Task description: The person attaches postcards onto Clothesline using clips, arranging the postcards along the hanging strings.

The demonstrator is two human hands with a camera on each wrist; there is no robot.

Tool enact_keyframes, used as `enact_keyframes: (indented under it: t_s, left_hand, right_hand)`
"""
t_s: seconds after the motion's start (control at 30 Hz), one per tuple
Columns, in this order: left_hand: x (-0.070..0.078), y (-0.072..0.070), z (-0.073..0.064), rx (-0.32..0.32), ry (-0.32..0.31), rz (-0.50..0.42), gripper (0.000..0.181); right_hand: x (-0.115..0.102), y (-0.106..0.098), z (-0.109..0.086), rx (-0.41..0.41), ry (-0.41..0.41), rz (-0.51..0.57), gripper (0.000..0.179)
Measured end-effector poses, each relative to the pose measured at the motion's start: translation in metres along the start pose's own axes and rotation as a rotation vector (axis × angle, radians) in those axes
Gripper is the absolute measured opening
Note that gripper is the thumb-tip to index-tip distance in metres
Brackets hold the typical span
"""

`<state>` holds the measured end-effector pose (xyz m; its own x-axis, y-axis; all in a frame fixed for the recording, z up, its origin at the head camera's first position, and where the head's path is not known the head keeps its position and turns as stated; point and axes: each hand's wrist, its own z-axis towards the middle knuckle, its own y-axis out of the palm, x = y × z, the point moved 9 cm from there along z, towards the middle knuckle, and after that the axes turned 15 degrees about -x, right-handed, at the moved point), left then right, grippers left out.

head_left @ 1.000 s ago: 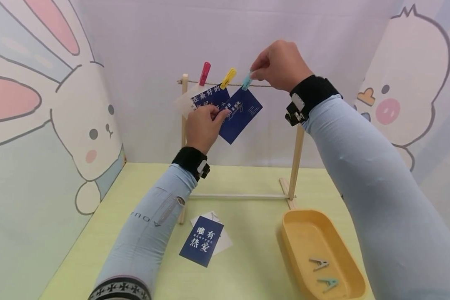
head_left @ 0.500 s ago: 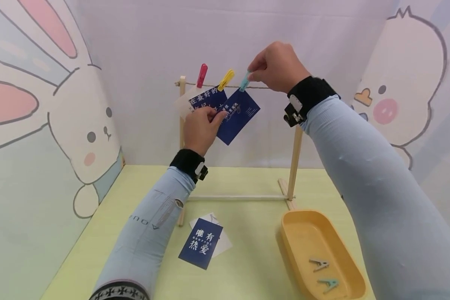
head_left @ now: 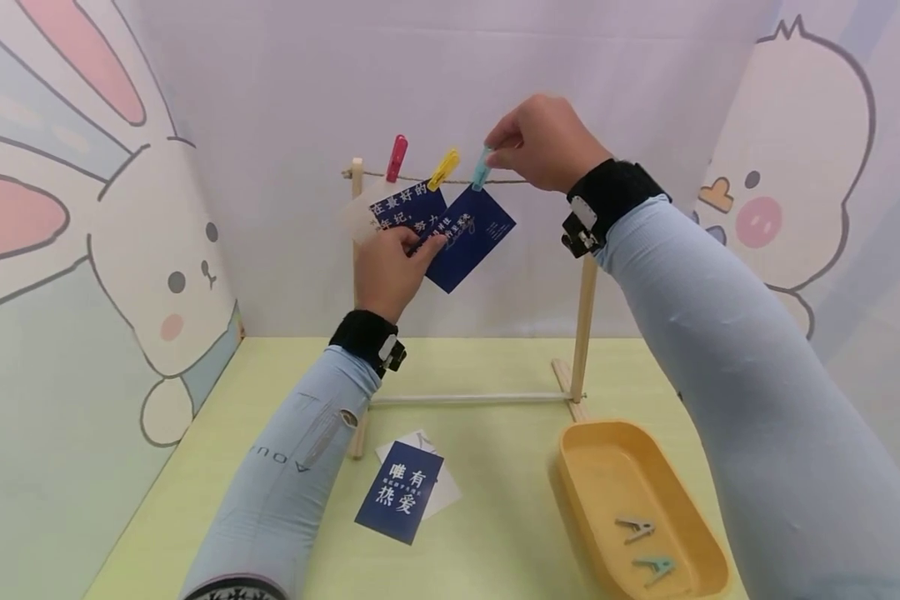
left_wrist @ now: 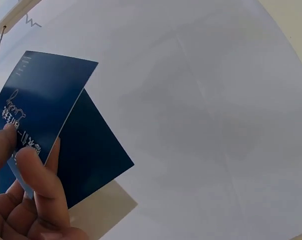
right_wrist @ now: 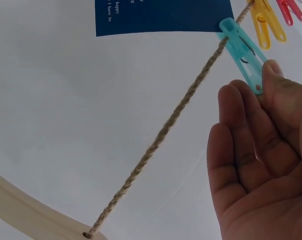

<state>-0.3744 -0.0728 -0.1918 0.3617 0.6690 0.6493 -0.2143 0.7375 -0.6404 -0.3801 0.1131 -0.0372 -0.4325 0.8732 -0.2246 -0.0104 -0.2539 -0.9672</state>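
My left hand [head_left: 388, 271] pinches the left edge of a dark blue card [head_left: 471, 242] between thumb and fingers. At the card's upper corner my right hand [head_left: 546, 143] grips a light blue clothespin [right_wrist: 243, 52], whose jaws sit over the twine [right_wrist: 165, 127] and the corner. Left of it, a yellow clothespin [head_left: 443, 170] holds a second blue card [head_left: 408, 207] on the line. A red clothespin [head_left: 397, 158] holds a pale card [head_left: 354, 218], partly hidden behind that one. In the left wrist view, the gripped card [left_wrist: 46, 95] overlaps the other blue card [left_wrist: 93, 150].
The twine runs between posts of a wooden frame [head_left: 583, 325]. On the table [head_left: 502, 508] a blue card [head_left: 400, 492] lies over white paper [head_left: 444, 493]. A yellow tray [head_left: 600, 454] at right holds a grey clothespin [head_left: 635, 528] and a green clothespin [head_left: 655, 568].
The head view has shifted slightly, so the scene sits a little lower and further left. Both hands keep their hold on the card and the light blue clothespin.
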Motion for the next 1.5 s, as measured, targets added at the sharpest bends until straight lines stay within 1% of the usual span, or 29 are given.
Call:
enact_keyframes:
  t_s: [0.17,0.3,0.4,0.53,0.8,1.13,1.37,1.5]
  left_hand:
    - [-0.003,-0.001,0.0,-0.004,0.011,-0.003,0.046]
    - [-0.006,-0.001,-0.003,-0.013,-0.007,0.002,0.046]
    - [-0.01,0.002,-0.004,-0.029,-0.025,0.0,0.047]
    - [-0.014,0.006,-0.005,-0.041,-0.029,-0.012,0.049]
    - [-0.02,0.006,-0.009,-0.032,-0.025,0.001,0.048]
    - [-0.022,0.005,-0.01,-0.045,-0.031,-0.02,0.044]
    - [-0.023,0.01,-0.013,-0.074,-0.046,-0.02,0.045]
    - [-0.022,0.012,-0.014,-0.088,-0.04,-0.006,0.046]
  right_hand:
    - [0.002,-0.001,0.0,0.002,0.005,-0.003,0.034]
    - [0.003,-0.003,0.001,0.004,0.004,-0.003,0.035]
    - [0.005,-0.004,0.001,0.007,0.003,-0.009,0.036]
    - [0.006,-0.006,0.0,0.016,0.005,-0.015,0.035]
    - [0.007,-0.006,-0.003,0.023,0.022,0.007,0.037]
    - [0.01,-0.013,-0.009,0.044,0.058,0.031,0.039]
    - [0.014,-0.011,-0.012,0.052,0.072,0.042,0.039]
    - [0.015,-0.01,-0.016,0.05,0.067,0.037,0.038]
